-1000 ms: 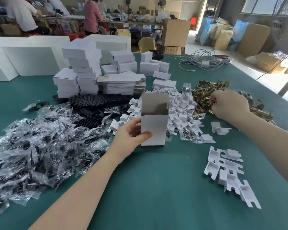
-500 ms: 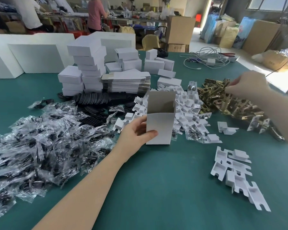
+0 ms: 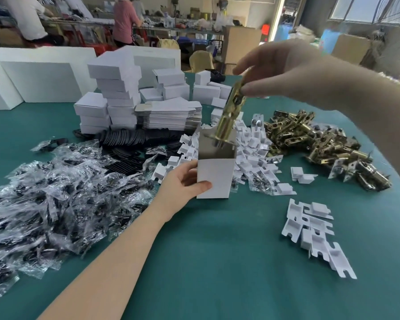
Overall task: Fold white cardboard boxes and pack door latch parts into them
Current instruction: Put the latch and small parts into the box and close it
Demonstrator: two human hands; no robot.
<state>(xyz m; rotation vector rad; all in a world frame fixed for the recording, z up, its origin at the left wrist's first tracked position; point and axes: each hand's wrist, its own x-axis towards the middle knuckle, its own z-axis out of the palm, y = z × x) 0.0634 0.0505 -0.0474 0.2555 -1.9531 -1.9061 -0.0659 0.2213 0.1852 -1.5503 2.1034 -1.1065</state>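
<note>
Above the upright white box (image 3: 214, 179), gripped by the left hand (image 3: 180, 188), the right hand (image 3: 284, 70) pinched a brass latch (image 3: 230, 112), seemingly rigid, heavy and slick.

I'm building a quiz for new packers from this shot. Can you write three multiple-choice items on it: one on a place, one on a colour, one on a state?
1. Where does the pile of brass latches lie relative to the open box?
A. To its right
B. To its left
C. Inside it

2. What colour is the table cover?
A. Red
B. Teal green
C. Yellow

3. What is the right hand doing?
A. Resting flat on the table
B. Pinching a brass latch above the box
C. Holding a bag

Answers:
1 A, the pile sits right of the box.
2 B, the cloth is teal.
3 B, the latch hangs over the opening while the left hand grips the box.
</note>
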